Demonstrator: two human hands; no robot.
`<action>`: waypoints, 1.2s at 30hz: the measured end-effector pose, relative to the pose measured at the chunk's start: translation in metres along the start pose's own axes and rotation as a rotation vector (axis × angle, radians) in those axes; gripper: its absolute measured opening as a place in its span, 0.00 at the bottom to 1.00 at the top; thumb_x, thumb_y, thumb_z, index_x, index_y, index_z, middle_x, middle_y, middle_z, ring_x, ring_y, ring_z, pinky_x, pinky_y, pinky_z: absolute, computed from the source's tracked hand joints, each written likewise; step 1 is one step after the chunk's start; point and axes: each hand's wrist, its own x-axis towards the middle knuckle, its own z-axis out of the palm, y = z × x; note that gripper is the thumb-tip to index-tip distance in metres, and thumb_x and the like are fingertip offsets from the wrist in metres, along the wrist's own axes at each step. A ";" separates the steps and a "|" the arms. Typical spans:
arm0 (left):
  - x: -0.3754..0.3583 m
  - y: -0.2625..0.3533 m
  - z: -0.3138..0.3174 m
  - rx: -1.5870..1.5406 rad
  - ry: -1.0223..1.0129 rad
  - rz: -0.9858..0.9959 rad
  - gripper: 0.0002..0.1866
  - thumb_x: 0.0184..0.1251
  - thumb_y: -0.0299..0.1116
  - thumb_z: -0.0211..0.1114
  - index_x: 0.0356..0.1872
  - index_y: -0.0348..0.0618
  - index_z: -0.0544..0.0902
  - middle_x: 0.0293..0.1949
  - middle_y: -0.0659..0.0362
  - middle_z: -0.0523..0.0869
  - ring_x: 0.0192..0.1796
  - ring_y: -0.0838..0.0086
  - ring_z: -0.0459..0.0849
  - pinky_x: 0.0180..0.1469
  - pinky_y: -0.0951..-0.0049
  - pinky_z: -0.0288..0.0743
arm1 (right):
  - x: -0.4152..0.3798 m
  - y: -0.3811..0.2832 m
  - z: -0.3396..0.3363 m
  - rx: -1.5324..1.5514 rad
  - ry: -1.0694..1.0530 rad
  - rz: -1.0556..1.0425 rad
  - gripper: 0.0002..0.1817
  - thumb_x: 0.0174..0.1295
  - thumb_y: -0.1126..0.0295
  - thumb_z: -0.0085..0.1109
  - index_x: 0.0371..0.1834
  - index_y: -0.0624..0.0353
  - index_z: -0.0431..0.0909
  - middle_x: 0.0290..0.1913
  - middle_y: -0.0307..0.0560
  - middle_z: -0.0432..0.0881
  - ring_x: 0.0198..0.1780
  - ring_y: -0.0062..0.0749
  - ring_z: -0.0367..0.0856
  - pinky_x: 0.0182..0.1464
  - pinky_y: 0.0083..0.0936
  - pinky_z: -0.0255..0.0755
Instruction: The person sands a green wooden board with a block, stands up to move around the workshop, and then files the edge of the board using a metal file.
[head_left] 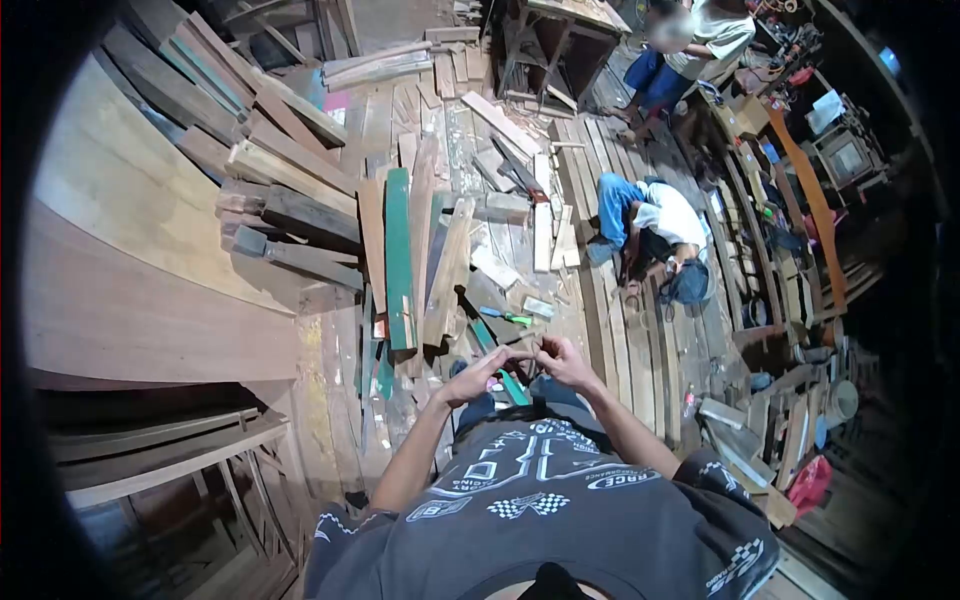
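Note:
My left hand (478,379) and my right hand (567,364) meet in front of my lap. The fingers of both are drawn together, almost tip to tip. Whatever sits between them is too small to make out. Below the hands runs a narrow green strip (513,389). Just beyond them on the floor lies a slim tool with a blue and green handle (508,317), beside a small pale block (538,307). A green-painted board (399,262) and a bare wooden plank (449,272) lie ahead to the left.
Stacked timber (290,215) and a curved wooden panel (150,285) fill the left. A handsaw (524,177) lies among boards ahead. To the right, one person (672,218) crouches on planks; another person (690,60) sits farther back. Cluttered shelves (760,230) line the right.

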 end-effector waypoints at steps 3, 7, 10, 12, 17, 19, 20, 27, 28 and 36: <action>-0.003 -0.005 0.002 -0.072 0.009 0.003 0.31 0.84 0.52 0.34 0.69 0.40 0.72 0.56 0.59 0.78 0.53 0.75 0.76 0.63 0.73 0.67 | -0.003 -0.001 0.002 -0.021 -0.052 -0.005 0.07 0.69 0.70 0.52 0.32 0.59 0.73 0.25 0.31 0.71 0.27 0.14 0.67 0.28 0.17 0.60; -0.006 -0.011 0.007 -0.069 0.062 -0.047 0.32 0.83 0.55 0.35 0.68 0.41 0.74 0.53 0.60 0.79 0.51 0.76 0.74 0.59 0.74 0.67 | -0.001 0.018 0.003 -0.093 0.001 0.001 0.10 0.66 0.69 0.56 0.27 0.61 0.72 0.21 0.34 0.72 0.24 0.16 0.69 0.25 0.21 0.61; -0.004 -0.016 0.008 -0.064 0.045 0.003 0.32 0.83 0.56 0.35 0.67 0.41 0.75 0.51 0.61 0.78 0.48 0.77 0.73 0.55 0.75 0.67 | -0.001 0.028 0.002 -0.132 0.012 -0.025 0.11 0.65 0.67 0.57 0.28 0.62 0.72 0.19 0.38 0.71 0.23 0.18 0.66 0.24 0.25 0.59; -0.002 -0.017 0.011 -0.059 0.046 0.019 0.32 0.83 0.55 0.35 0.67 0.42 0.75 0.51 0.61 0.78 0.48 0.77 0.72 0.55 0.75 0.67 | -0.002 0.033 0.000 -0.160 0.034 -0.027 0.11 0.65 0.67 0.57 0.28 0.63 0.72 0.19 0.39 0.70 0.23 0.19 0.66 0.25 0.25 0.59; 0.003 -0.020 0.012 -0.014 0.054 -0.013 0.30 0.83 0.54 0.36 0.67 0.42 0.75 0.53 0.60 0.78 0.52 0.76 0.74 0.59 0.74 0.67 | -0.003 0.034 -0.003 -0.199 0.064 -0.015 0.13 0.65 0.64 0.57 0.30 0.64 0.71 0.20 0.42 0.71 0.24 0.23 0.66 0.26 0.29 0.61; 0.005 -0.013 0.015 0.005 0.073 -0.028 0.30 0.83 0.53 0.37 0.66 0.43 0.76 0.53 0.60 0.78 0.55 0.76 0.75 0.61 0.74 0.66 | -0.001 0.046 -0.006 -0.225 0.090 -0.031 0.16 0.65 0.61 0.58 0.30 0.64 0.71 0.21 0.48 0.71 0.25 0.28 0.67 0.27 0.31 0.62; 0.006 -0.005 0.016 0.000 0.067 -0.082 0.30 0.84 0.53 0.36 0.66 0.42 0.76 0.54 0.58 0.78 0.59 0.74 0.74 0.66 0.73 0.63 | -0.002 0.043 -0.005 -0.207 0.105 -0.053 0.17 0.65 0.60 0.59 0.30 0.65 0.71 0.21 0.49 0.71 0.24 0.30 0.68 0.27 0.32 0.63; 0.021 0.000 0.022 -0.012 0.026 -0.112 0.30 0.83 0.54 0.37 0.68 0.43 0.74 0.57 0.60 0.74 0.56 0.73 0.74 0.60 0.73 0.66 | -0.015 0.024 -0.011 -0.206 0.211 -0.066 0.16 0.63 0.63 0.61 0.32 0.67 0.72 0.20 0.51 0.73 0.24 0.27 0.69 0.26 0.32 0.63; 0.023 -0.001 0.023 -0.015 0.019 -0.119 0.30 0.83 0.54 0.37 0.68 0.44 0.73 0.57 0.60 0.74 0.56 0.74 0.74 0.59 0.73 0.66 | -0.013 0.030 -0.013 -0.214 0.220 -0.068 0.15 0.63 0.63 0.60 0.32 0.67 0.72 0.21 0.51 0.73 0.24 0.27 0.70 0.27 0.32 0.63; 0.038 0.003 0.032 -0.045 -0.015 -0.165 0.32 0.82 0.56 0.38 0.72 0.45 0.69 0.61 0.61 0.74 0.59 0.74 0.73 0.63 0.72 0.65 | -0.012 0.053 -0.018 -0.084 0.325 -0.133 0.13 0.64 0.65 0.58 0.31 0.65 0.72 0.21 0.49 0.74 0.25 0.28 0.73 0.28 0.31 0.66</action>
